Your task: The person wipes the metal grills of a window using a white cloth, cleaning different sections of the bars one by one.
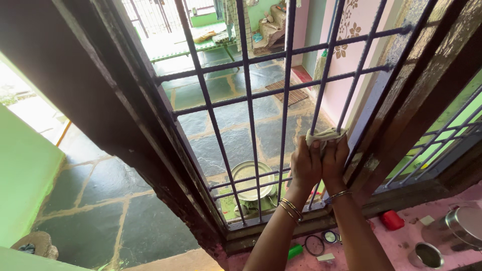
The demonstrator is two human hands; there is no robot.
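A: Where's the cloth (325, 135)?

B: Pressed on a grille bar (320, 103) right of centre — both hands clench it there, left hand (305, 165) and right hand (335, 159) side by side, touching.

A: How does it look?

B: Pale, crumpled, bunched into a small wad. Only the top shows above the fingers.

A: What could go wrong?

B: I'd judge the bars are the trouble. They're thin and close, so a hard push could slip the wad off the bar and send knuckles into the next one. A loose grip could also drop the cloth through the gap to the stone floor (236, 118) outside, near the metal plate (249, 178) below.

A: Anything else nearby?

B: The dark wooden frame (401, 120) stands just right of the hands. On the pink bench (401, 241) beneath lie a red cup (391, 220), a ring (315, 245) and steel pots (464, 226) — an elbow pulled back could knock them.
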